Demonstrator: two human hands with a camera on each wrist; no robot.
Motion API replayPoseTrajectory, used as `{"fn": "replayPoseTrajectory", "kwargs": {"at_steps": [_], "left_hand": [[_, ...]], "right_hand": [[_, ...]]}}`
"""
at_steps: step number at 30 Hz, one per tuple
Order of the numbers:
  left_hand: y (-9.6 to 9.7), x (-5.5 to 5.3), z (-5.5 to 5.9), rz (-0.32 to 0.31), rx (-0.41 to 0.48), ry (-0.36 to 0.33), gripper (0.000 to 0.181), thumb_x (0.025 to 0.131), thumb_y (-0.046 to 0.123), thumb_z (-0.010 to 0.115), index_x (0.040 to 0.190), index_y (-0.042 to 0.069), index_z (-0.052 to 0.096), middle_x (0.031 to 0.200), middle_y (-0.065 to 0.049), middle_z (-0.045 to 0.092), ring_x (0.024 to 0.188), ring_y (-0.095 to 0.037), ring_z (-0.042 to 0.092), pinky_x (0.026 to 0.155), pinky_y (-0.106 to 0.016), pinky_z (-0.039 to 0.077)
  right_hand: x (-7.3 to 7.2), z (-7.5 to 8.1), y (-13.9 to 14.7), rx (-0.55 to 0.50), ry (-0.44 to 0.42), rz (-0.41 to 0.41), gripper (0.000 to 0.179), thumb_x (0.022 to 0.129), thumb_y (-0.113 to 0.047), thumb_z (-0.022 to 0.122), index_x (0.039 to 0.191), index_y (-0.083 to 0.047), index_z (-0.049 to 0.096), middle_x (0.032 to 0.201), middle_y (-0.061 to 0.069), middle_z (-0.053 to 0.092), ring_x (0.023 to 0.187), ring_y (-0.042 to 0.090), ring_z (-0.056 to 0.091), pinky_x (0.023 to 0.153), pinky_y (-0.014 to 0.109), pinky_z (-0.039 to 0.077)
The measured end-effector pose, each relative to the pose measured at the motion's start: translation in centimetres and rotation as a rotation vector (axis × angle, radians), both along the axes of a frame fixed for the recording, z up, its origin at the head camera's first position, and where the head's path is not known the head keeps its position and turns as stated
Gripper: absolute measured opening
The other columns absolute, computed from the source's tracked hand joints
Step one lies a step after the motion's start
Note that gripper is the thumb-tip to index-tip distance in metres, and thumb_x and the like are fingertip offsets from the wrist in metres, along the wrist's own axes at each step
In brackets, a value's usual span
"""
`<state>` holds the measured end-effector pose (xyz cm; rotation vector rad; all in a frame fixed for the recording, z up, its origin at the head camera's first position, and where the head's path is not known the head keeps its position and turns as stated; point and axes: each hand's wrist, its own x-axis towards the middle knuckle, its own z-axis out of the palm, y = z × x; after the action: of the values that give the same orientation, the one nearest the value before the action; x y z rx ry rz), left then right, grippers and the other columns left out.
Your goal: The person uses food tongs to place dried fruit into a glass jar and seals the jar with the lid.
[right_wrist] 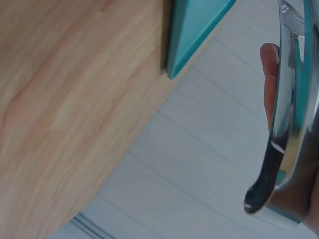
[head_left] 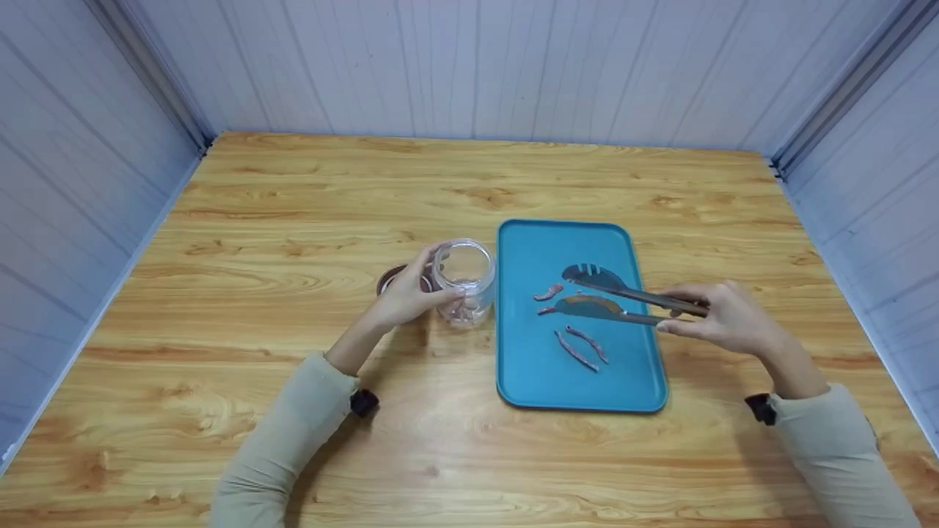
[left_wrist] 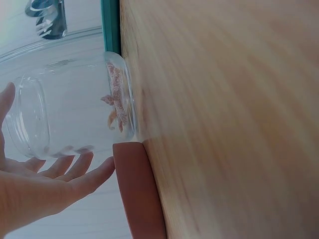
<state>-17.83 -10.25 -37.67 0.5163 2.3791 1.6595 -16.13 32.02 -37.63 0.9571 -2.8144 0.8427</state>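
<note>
Transparent jar (head_left: 478,295), which my left hand (head_left: 411,293) grips, stands just left of the blue tray (head_left: 528,385); I should keep it steady. Reddish strips (head_left: 576,353) lie there; my right hand (head_left: 726,317) holds spread metal tongs (head_left: 590,309), which should pinch one gently.
</note>
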Motion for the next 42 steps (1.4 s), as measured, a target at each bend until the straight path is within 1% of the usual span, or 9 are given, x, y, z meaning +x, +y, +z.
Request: {"fn": "replayPoseTrajectory", "kwargs": {"at_steps": [4,9,16,20,26,33,36,42], "left_hand": [[0.0,0.0,0.1,0.002,-0.007,-0.010,0.070,0.079,0.012,0.067,0.135,0.001,0.026,0.129,-0.020,0.037,0.112,-0.028,0.039,0.093,-0.041,0.031],[0.0,0.0,0.1,0.004,-0.011,-0.007,0.071,0.079,0.013,0.068,0.135,0.001,0.026,0.129,-0.021,0.036,0.114,-0.029,0.038,0.093,-0.042,0.030],[0.0,0.0,0.1,0.008,-0.005,-0.004,0.071,0.078,0.012,0.068,0.135,0.001,0.027,0.129,-0.021,0.037,0.115,-0.029,0.037,0.094,-0.043,0.029],[0.0,0.0,0.1,0.007,0.003,-0.005,0.070,0.078,0.012,0.068,0.135,0.002,0.027,0.129,-0.020,0.037,0.116,-0.028,0.036,0.095,-0.042,0.028],[-0.1,-0.2,-0.3,-0.003,0.009,-0.021,0.070,0.080,0.012,0.066,0.136,0.001,0.025,0.129,-0.022,0.037,0.108,-0.029,0.044,0.088,-0.042,0.035],[-0.4,-1.7,-2.9,0.012,0.011,-0.022,0.075,0.076,0.022,0.071,0.136,0.012,0.028,0.127,-0.020,0.039,0.103,-0.027,0.046,0.086,-0.040,0.036],[-0.5,-1.8,-3.2,0.017,-0.007,-0.008,0.075,0.075,0.025,0.071,0.136,0.014,0.028,0.127,-0.019,0.040,0.102,-0.026,0.047,0.085,-0.038,0.037],[-0.4,-1.8,-3.1,0.024,-0.032,0.008,0.074,0.076,0.026,0.071,0.136,0.013,0.029,0.125,-0.018,0.042,0.099,-0.024,0.047,0.083,-0.036,0.038]], "right_hand": [[0.6,-0.6,0.6,0.040,0.007,0.003,0.033,0.074,-0.023,0.072,0.101,-0.005,0.065,0.078,-0.003,0.064,0.063,0.006,0.057,0.051,0.026,0.045],[1.3,-1.0,1.0,0.069,-0.013,0.007,0.030,0.073,-0.020,0.073,0.097,-0.004,0.066,0.080,0.001,0.065,0.064,0.006,0.058,0.051,0.025,0.045],[1.8,-1.2,1.1,0.124,-0.041,-0.032,0.025,0.075,-0.024,0.071,0.092,-0.007,0.066,0.077,-0.005,0.063,0.062,0.004,0.054,0.051,0.025,0.043],[1.7,-1.4,1.0,0.131,-0.048,-0.034,0.022,0.075,-0.024,0.071,0.089,-0.008,0.066,0.077,-0.006,0.063,0.061,0.004,0.054,0.051,0.025,0.042],[1.7,-1.7,0.9,0.134,-0.045,-0.032,0.020,0.073,-0.022,0.073,0.087,-0.010,0.065,0.077,-0.006,0.063,0.060,0.003,0.053,0.050,0.024,0.041],[1.7,-1.9,1.0,0.148,-0.046,-0.044,0.016,0.074,-0.022,0.072,0.084,-0.013,0.064,0.075,-0.007,0.063,0.058,0.003,0.051,0.049,0.024,0.039],[1.6,-2.0,0.9,0.144,-0.056,-0.046,0.013,0.074,-0.020,0.072,0.083,-0.014,0.063,0.073,-0.008,0.062,0.057,0.003,0.049,0.048,0.023,0.038],[1.5,-2.3,0.8,0.124,-0.059,-0.037,0.012,0.074,-0.016,0.072,0.081,-0.014,0.063,0.073,-0.008,0.061,0.059,0.004,0.051,0.049,0.024,0.040]]}}
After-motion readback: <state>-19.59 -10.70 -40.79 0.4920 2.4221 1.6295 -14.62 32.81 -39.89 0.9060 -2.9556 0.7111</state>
